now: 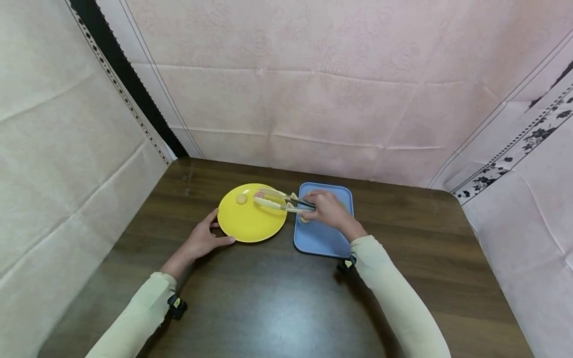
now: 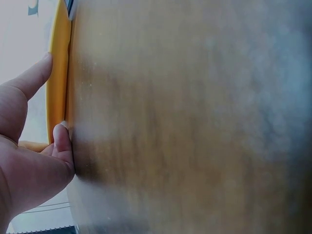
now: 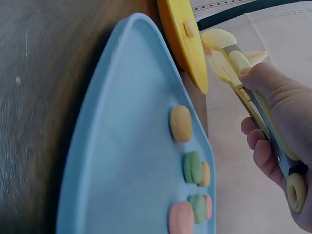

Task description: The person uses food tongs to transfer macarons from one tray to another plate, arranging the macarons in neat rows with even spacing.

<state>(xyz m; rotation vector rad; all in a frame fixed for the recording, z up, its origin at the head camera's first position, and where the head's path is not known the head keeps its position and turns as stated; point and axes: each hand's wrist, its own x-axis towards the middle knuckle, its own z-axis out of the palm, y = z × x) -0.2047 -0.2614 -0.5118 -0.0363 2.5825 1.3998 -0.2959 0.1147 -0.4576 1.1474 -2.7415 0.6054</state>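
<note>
My left hand (image 1: 203,241) holds the rim of a round yellow plate (image 1: 250,228), thumb at its front edge and fingers on its left side. A pale round macaron (image 1: 241,199) lies on the plate. With my right hand (image 1: 329,211) I grip tongs (image 3: 258,107) that have cream-coloured tips, reaching over the plate from the right. Between the tips shows a pinkish macaron (image 1: 258,195), partly hidden by them. Under my right hand is a blue tray (image 1: 320,241). On it lie a tan macaron (image 3: 181,124), a green macaron (image 3: 193,167), a pink macaron (image 3: 181,218) and others.
Plate and tray stand side by side near the back of a dark wooden table (image 1: 268,298). Pale patterned cloth (image 1: 313,99) hangs behind the table and on both sides. Each wrist wears a small black camera.
</note>
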